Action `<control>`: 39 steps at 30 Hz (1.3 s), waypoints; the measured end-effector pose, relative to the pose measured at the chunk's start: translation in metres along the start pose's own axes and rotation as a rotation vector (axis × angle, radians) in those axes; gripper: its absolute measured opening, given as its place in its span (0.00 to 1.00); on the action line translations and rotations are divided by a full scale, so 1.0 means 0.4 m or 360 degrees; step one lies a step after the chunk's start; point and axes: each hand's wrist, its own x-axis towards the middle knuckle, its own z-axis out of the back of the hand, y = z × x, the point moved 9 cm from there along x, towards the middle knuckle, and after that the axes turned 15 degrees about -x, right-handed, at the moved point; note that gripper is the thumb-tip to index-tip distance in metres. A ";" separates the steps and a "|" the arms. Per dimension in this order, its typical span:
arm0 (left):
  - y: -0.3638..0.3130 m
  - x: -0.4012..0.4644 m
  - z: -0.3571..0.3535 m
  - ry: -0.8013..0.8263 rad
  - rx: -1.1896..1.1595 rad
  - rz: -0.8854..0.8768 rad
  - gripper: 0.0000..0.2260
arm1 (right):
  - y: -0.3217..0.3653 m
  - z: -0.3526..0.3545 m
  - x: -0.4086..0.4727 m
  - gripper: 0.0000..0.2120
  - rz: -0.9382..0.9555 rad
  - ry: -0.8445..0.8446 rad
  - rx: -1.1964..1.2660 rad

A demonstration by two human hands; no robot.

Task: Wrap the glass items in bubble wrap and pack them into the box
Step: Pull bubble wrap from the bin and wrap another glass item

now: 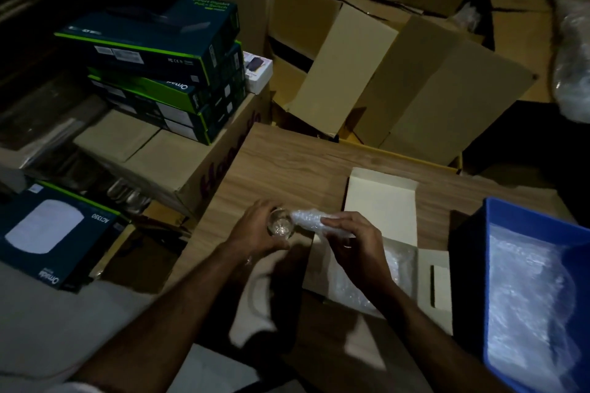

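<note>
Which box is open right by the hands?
The small white box on the wooden table, lid flipped up, bubble wrap inside. The brown cardboard boxes lie farther back.

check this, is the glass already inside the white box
No, the left hand grips the glass above the table, beside the white box.

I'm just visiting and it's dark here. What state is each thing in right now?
Small clear glass item: bare at one end, held by the left hand.
Sheet of bubble wrap: partly round the glass, held by the right hand.
Small pale cardboard box: lid open, bubble wrap inside.
Blue plastic bin: open, holding bubble wrap.
</note>
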 end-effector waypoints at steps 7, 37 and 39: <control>-0.030 0.018 -0.007 -0.0006 -0.0223 -0.0118 0.20 | 0.023 -0.025 0.009 0.19 0.0108 0.0093 -0.0063; -0.383 -0.179 -0.076 -0.0189 -0.0448 -0.0722 0.26 | 0.135 0.220 -0.038 0.13 0.0148 0.0269 -0.0613; -0.406 -0.196 -0.093 -0.0178 -0.0455 -0.0750 0.26 | 0.133 0.228 -0.056 0.10 0.0188 0.0247 -0.0629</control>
